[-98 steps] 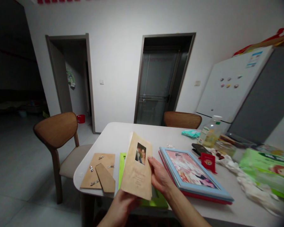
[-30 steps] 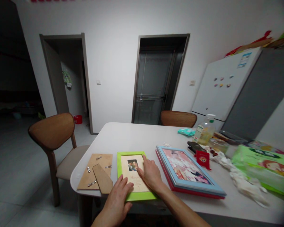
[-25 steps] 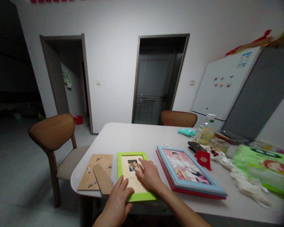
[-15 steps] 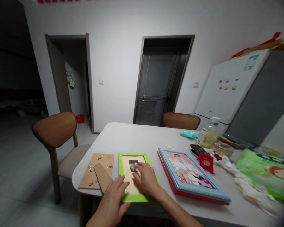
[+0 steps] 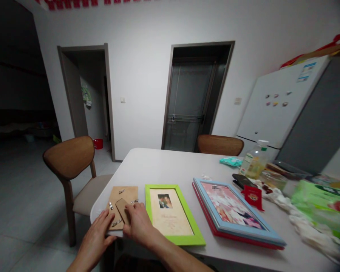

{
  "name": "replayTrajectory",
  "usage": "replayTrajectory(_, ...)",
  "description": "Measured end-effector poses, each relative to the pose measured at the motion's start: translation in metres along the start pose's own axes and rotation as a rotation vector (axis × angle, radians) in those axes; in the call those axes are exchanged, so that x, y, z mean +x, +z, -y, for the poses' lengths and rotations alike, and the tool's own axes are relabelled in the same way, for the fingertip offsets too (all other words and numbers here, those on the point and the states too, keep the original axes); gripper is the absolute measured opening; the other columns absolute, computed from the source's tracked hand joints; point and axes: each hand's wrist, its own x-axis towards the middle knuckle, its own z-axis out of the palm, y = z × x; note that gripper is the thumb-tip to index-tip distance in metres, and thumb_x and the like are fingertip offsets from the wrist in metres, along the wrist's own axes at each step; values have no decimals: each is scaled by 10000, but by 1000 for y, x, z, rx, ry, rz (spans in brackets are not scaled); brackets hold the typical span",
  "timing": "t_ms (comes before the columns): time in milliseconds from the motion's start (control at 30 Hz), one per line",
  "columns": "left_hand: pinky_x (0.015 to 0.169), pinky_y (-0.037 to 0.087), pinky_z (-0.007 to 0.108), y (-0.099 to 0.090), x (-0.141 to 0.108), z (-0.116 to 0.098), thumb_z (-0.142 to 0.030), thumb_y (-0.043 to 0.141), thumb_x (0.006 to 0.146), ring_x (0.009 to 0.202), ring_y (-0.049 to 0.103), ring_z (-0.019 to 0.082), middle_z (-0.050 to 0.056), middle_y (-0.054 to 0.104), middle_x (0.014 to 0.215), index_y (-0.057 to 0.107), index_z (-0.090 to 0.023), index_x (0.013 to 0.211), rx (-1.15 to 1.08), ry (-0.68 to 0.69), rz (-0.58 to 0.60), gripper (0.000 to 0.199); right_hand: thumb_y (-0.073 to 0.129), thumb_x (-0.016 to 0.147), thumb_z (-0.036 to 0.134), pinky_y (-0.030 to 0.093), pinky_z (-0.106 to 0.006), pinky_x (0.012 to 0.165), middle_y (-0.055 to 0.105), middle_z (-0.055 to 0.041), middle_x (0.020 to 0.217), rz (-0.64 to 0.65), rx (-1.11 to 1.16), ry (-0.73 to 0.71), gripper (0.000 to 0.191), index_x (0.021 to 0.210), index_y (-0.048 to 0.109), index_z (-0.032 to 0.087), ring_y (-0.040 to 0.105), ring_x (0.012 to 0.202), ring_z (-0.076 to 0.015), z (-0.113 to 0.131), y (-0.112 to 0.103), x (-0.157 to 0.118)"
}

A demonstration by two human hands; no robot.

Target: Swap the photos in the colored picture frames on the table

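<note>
A brown picture-frame backing board (image 5: 129, 190) with metal clips and a fold-out stand leg lies at the table's near left corner. My left hand (image 5: 98, 232) rests at its left edge, fingers stretched over the margin and thumb apart near the front. From the right, my right hand (image 5: 138, 223) has curled fingers and thumb closed on the board's right side, by the stand leg (image 5: 123, 211). Close beside it lies a lime-green picture frame (image 5: 185, 239), holding a cream sheet (image 5: 172, 219) with a small photo (image 5: 165, 201); neither hand touches it.
Stacked frames, a blue one (image 5: 215, 215) over a red one (image 5: 206, 219), lie to the right. Beyond them are a bottle (image 5: 255, 160), a red packet (image 5: 253, 197), crumpled tissues (image 5: 308, 223) and a green tissue pack (image 5: 323, 200). Wooden chairs (image 5: 70, 156) stand around the table (image 5: 158, 162).
Both hands have moved left, off the green frame and onto the backing board. The small photo and cream sheet are now uncovered. The view has shifted slightly.
</note>
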Motion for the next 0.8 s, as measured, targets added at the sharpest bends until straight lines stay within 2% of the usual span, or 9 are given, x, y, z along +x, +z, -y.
replayTrajectory(100,936,357,377,-10,3,-3,-230,577,633,1120,432,242,71,503,1202,536,-201,1048,-49,12,-15,418,580,547,225,370,-313,812,534,-88,999,-56,167,0,577,1110,474,161,464,929,-216,-3,-6,-3)
replayTrajectory(167,932,364,367,-20,6,-12,-280,577,657,1114,439,237,81,501,1203,544,-195,1045,-70,46,-49,398,575,554,229,371,-304,828,543,-86,1006,-108,242,-23,548,1090,495,150,472,929,-205,-6,-18,-8)
replayTrajectory(300,942,357,369,-31,14,-50,-287,603,663,1113,441,231,97,504,1196,543,-188,1054,-99,146,-99,408,525,569,162,372,-298,835,567,-63,978,-168,259,-36,422,990,549,169,485,919,-185,-20,-57,-27)
replayTrajectory(400,939,365,362,-24,18,-88,-235,618,661,1120,434,228,114,494,1202,535,-172,1065,-137,192,-27,417,489,566,126,378,-296,827,578,-42,933,-161,214,-14,355,906,569,189,497,894,-178,-41,-86,-47)
replayTrajectory(500,948,355,370,-7,19,-121,-195,624,655,1137,412,230,127,483,1210,534,-157,1057,-184,221,68,414,462,572,118,373,-293,843,575,-39,949,-124,176,57,338,881,572,199,498,912,-178,-67,-104,-68)
replayTrajectory(633,955,350,369,12,18,-144,-164,592,675,1136,414,224,123,480,1215,539,-153,1034,-229,228,171,363,458,586,138,366,-294,860,572,-54,960,-104,126,128,335,892,586,186,496,930,-183,-95,-108,-86)
replayTrajectory(800,958,337,378,18,17,-149,-154,513,731,1125,427,220,106,531,1158,570,-159,944,-222,241,211,220,468,611,146,357,-299,873,558,-65,1005,-92,63,116,337,920,598,180,481,958,-187,-112,-95,-85)
